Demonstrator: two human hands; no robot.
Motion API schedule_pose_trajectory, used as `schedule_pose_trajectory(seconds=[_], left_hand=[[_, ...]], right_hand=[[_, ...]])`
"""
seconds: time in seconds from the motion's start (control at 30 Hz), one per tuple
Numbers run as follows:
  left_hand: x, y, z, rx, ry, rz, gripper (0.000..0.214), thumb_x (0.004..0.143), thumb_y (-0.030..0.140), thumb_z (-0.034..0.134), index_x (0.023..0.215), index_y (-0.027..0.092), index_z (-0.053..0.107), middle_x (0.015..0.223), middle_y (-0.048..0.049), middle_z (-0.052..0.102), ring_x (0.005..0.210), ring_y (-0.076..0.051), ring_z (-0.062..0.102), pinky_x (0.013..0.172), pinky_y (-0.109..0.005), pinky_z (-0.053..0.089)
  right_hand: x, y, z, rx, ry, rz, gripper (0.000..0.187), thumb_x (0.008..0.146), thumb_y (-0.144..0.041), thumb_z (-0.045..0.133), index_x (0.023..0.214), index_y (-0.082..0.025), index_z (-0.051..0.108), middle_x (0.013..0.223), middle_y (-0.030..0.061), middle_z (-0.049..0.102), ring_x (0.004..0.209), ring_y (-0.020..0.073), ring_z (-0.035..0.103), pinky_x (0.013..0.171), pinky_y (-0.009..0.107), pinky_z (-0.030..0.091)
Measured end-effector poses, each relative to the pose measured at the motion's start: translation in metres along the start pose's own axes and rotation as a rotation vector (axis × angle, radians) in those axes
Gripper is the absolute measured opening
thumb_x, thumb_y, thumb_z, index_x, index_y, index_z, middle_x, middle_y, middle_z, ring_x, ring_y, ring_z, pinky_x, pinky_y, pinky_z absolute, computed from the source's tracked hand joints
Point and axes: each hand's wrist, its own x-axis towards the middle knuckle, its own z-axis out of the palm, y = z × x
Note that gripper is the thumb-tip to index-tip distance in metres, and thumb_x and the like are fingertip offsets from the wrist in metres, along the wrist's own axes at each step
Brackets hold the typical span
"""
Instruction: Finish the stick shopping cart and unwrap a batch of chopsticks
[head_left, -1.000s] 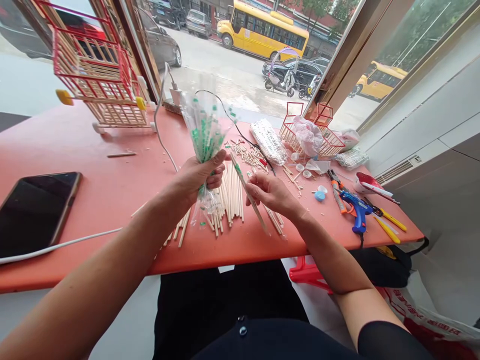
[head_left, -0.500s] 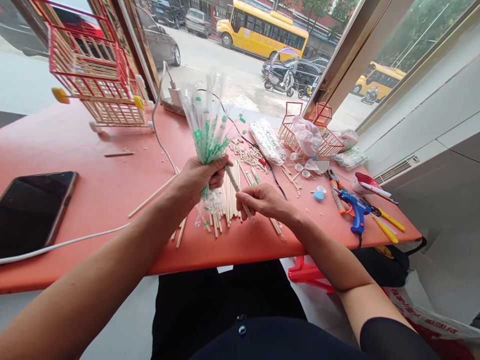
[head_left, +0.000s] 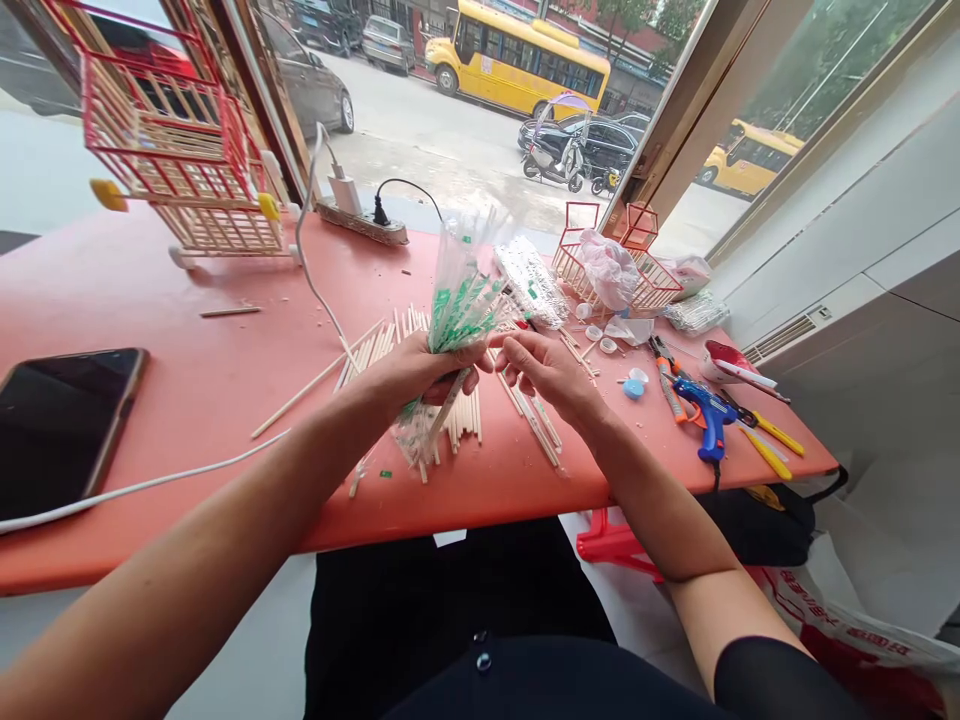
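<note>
A bunch of clear plastic chopstick wrappers with green print [head_left: 461, 310] is gripped in my left hand [head_left: 442, 365], fanning out above the fist and crumpling below it. A pale wooden chopstick [head_left: 448, 408] slants down from under the left fingers. My right hand [head_left: 544, 372] is close beside the left one, its index finger reaching to the left fingertips and the others loosely bent; I see nothing held in it. Beneath the hands many loose wooden chopsticks [head_left: 466, 420] lie on the orange tabletop [head_left: 300, 530]. A few wrapped chopsticks [head_left: 541, 430] lie below the right hand.
On the left are a phone [head_left: 67, 420], a white cable [head_left: 187, 470] and a stick-built cart [head_left: 180, 150]. A power strip [head_left: 367, 222] lies by the window. To the right are a stick basket [head_left: 652, 285], a blue glue gun [head_left: 712, 420], pliers [head_left: 667, 385] and a red paint cup [head_left: 724, 362].
The left hand and its wrappers have moved right and a little down. The right hand has let go of the chopstick's lower end and risen to the left fingertips.
</note>
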Motion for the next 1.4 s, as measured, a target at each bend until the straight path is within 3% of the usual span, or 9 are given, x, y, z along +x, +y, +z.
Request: schedule_pose_trajectory(seconds=[0.2,0.37,0.53,0.67,0.8,0.93,1.0,1.17,1.4], left_hand=[[-0.003,0.002,0.005,0.092,-0.114,-0.12,0.028,0.07,0.037,0.095,0.077,0.014,0.081,0.058,-0.0062,0.064,0.04,-0.005,0.032,0.037,-0.02,0.019],[-0.002,0.001,-0.001,0.107,-0.181,-0.122,0.025,0.072,0.035,0.094,0.081,0.015,0.082,0.062,-0.0079,0.068,0.04,-0.006,0.034,0.036,-0.02,0.019],[0.0,0.001,-0.007,0.098,-0.2,-0.129,0.02,0.072,0.03,0.094,0.076,0.017,0.08,0.046,0.0021,0.045,0.037,-0.007,0.033,0.035,-0.019,0.02],[-0.001,0.0,-0.01,0.076,-0.18,-0.132,0.026,0.071,0.036,0.096,0.072,0.016,0.079,0.045,0.0044,0.038,0.037,-0.007,0.032,0.036,-0.019,0.019],[-0.002,0.001,-0.016,0.102,-0.146,-0.08,0.031,0.075,0.043,0.096,0.075,0.016,0.081,0.042,0.0029,0.041,0.037,-0.007,0.03,0.036,-0.021,0.02],[0.0,0.003,-0.023,0.085,0.016,0.005,0.044,0.076,0.055,0.095,0.091,0.015,0.086,0.059,-0.0083,0.066,0.04,-0.006,0.029,0.036,-0.023,0.02],[0.0,0.003,-0.023,0.07,0.027,0.011,0.048,0.076,0.058,0.094,0.094,0.014,0.087,0.066,-0.0115,0.071,0.042,-0.006,0.029,0.037,-0.023,0.021],[0.001,-0.001,-0.011,0.097,-0.141,-0.123,0.042,0.073,0.052,0.097,0.087,0.013,0.085,0.049,-0.0012,0.051,0.039,-0.007,0.032,0.037,-0.022,0.022],[0.0,-0.004,-0.012,0.077,-0.148,-0.128,0.022,0.073,0.03,0.091,0.085,0.014,0.082,0.047,0.0039,0.041,0.039,-0.008,0.034,0.037,-0.02,0.025]], right_hand=[[0.005,0.003,-0.002,0.145,0.188,0.045,0.063,0.075,-0.072,0.087,0.062,-0.022,0.051,0.057,-0.0062,0.046,0.053,0.0066,0.037,0.048,0.022,0.03],[0.01,0.002,-0.022,0.145,0.407,-0.031,0.046,0.086,-0.069,0.078,0.081,-0.025,0.067,0.063,-0.0054,0.048,0.053,0.0093,0.037,0.046,0.025,0.029],[0.011,-0.002,-0.056,0.213,0.611,-0.142,0.036,0.091,-0.061,0.077,0.088,-0.026,0.071,0.076,-0.0028,0.063,0.055,0.0085,0.042,0.046,0.025,0.03],[0.01,-0.004,-0.073,0.237,0.708,-0.16,0.039,0.091,-0.063,0.077,0.088,-0.026,0.07,0.066,-0.0067,0.053,0.054,0.0084,0.046,0.046,0.024,0.033],[0.01,-0.006,-0.079,0.203,0.712,-0.158,0.044,0.092,-0.069,0.075,0.086,-0.026,0.067,0.062,-0.008,0.047,0.052,0.009,0.046,0.046,0.025,0.033],[0.01,-0.006,-0.073,0.196,0.652,-0.154,0.047,0.091,-0.072,0.075,0.086,-0.026,0.067,0.065,-0.0065,0.053,0.054,0.0087,0.048,0.045,0.025,0.031],[0.01,-0.006,-0.068,0.193,0.639,-0.165,0.047,0.092,-0.072,0.075,0.087,-0.026,0.068,0.066,-0.0059,0.054,0.054,0.0086,0.048,0.045,0.025,0.03],[0.01,-0.007,-0.064,0.203,0.666,-0.203,0.048,0.09,-0.073,0.076,0.089,-0.026,0.069,0.068,-0.0048,0.053,0.055,0.0085,0.044,0.044,0.025,0.03],[0.009,-0.006,-0.078,0.193,0.747,-0.255,0.04,0.093,-0.067,0.074,0.089,-0.028,0.065,0.066,-0.0062,0.046,0.055,0.0109,0.042,0.047,0.027,0.031]])
